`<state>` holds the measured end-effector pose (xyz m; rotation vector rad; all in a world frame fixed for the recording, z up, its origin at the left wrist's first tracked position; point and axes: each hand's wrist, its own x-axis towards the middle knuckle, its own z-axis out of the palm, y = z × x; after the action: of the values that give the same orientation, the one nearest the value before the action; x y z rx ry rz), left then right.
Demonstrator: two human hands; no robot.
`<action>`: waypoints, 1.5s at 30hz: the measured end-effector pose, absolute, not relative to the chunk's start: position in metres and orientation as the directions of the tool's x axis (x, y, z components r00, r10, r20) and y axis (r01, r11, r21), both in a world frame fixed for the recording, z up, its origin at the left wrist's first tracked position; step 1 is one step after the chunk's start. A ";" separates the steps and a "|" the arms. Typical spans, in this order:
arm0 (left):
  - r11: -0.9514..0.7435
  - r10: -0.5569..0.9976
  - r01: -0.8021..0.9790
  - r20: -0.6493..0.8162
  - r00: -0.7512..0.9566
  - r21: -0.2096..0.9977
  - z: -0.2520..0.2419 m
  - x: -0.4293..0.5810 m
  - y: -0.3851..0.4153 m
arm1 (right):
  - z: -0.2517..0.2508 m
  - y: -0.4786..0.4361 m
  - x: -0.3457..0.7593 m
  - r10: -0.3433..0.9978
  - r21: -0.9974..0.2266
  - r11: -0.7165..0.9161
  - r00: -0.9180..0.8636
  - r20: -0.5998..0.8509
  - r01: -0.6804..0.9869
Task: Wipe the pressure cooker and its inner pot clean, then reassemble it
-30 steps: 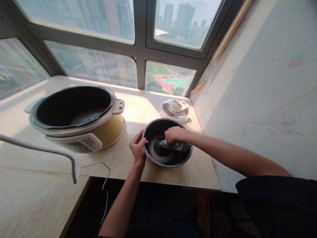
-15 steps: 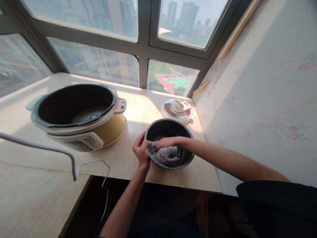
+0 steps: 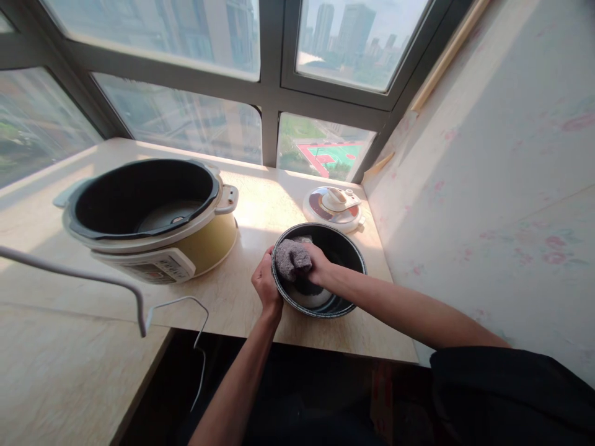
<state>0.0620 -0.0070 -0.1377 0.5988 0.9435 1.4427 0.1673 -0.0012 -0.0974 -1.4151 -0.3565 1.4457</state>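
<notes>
A black inner pot [image 3: 341, 303] stands on the marble-patterned sill. My left hand [image 3: 266, 280] grips its left rim, fingers along the outer wall. Inside the pot, my right hand [image 3: 317, 263] is closed on a grey-purple cloth [image 3: 292, 257], pressed against the upper left of the inner wall. Part of the right hand's fingers is hidden by the cloth. The pot's bottom shows below the cloth. Just behind the pot lies a round lid [image 3: 331, 207] with a white handle.
To the left stands a large cooker body [image 3: 214, 241], open at the top, with a control panel on its front. A grey cable [image 3: 111, 282] crosses the left side and hangs past the sill's edge. Windows [image 3: 186, 118] rise behind; a papered wall [image 3: 493, 204] is at right.
My right hand has moved the cloth from the lower part of the pot up to the upper left inner wall. The left hand stays on the rim.
</notes>
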 end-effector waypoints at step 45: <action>0.018 0.960 -0.417 -0.133 -0.248 0.909 -0.130 0.064 -0.014 | -0.017 -0.072 0.155 0.928 0.061 0.369 -0.364 -0.081 0.927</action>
<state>0.0635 -0.0145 -0.1304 0.6916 1.1091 1.5154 0.1545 -0.0720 -0.0168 -1.8237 -2.6822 -0.0083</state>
